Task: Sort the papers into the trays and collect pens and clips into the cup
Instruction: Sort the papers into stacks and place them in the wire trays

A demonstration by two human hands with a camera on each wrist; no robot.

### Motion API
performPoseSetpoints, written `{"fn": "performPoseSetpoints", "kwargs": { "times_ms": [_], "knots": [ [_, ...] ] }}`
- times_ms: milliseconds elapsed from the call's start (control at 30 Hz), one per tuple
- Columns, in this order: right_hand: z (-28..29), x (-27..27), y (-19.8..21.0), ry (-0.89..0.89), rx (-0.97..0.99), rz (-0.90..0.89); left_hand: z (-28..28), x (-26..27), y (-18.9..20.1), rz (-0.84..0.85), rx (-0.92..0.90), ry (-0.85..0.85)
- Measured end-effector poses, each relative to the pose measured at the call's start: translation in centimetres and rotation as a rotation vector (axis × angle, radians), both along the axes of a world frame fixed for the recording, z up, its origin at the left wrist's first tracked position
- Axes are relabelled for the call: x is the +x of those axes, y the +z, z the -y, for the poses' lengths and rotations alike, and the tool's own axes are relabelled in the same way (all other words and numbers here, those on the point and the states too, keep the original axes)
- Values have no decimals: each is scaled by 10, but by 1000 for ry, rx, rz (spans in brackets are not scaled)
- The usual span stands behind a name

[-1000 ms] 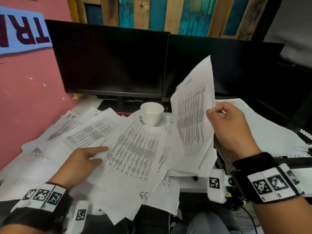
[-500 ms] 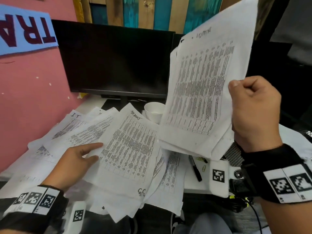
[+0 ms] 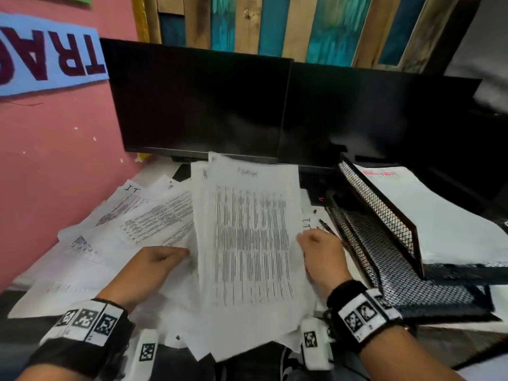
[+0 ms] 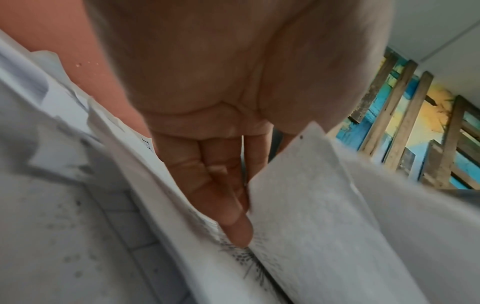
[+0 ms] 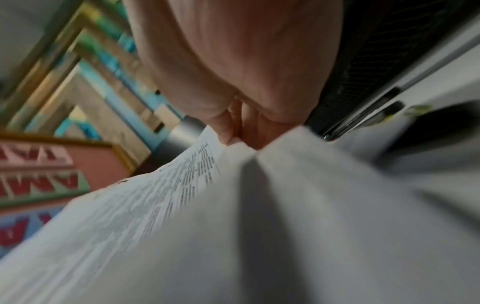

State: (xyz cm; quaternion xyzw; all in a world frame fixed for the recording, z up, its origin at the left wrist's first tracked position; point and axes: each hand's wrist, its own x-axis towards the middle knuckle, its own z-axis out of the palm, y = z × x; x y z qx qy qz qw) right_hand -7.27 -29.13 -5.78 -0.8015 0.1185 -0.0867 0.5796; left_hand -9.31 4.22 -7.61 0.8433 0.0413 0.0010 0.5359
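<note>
A stack of printed papers [image 3: 253, 243] hangs tilted over the loose sheets [image 3: 154, 221] spread across the desk. My right hand [image 3: 316, 243] pinches the stack's right edge; in the right wrist view its fingers [image 5: 233, 131] curl on the paper [image 5: 259, 205]. My left hand [image 3: 165, 259] is at the stack's left edge. Its straight fingers [image 4: 233, 216] slide between the sheets [image 4: 311, 205]. A black pen [image 3: 325, 225] lies just right of the stack, beside the black mesh trays [image 3: 384, 243]. The stack hides the cup.
White papers [image 3: 439, 215] lie on the upper mesh tray at the right. Two dark monitors [image 3: 206, 105] stand close behind the desk. A pink wall [image 3: 55, 160] borders the left side. The pen [image 5: 369, 109] and tray mesh [image 5: 363, 61] show beside my right hand.
My right hand has brought the raised stack down and to the left, low over the desk. My left hand has shifted to the stack's left edge. The cup is now covered from view.
</note>
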Motion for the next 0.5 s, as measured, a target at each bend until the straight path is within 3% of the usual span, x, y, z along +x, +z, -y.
{"fn": "performPoseSetpoints", "kwargs": {
  "times_ms": [67,300,400,500],
  "knots": [
    [3,3,-14,-30,-65,-18,0,0,0,-13,14,4],
    [24,18,-14,-206,225,10,-5,-2,3,11,21,110],
    [26,16,-14,-96,314,-113,-6,-3,8,-22,66,92],
    [21,6,-18,62,284,-243,-2,-5,12,-128,128,-16]
  ]
}}
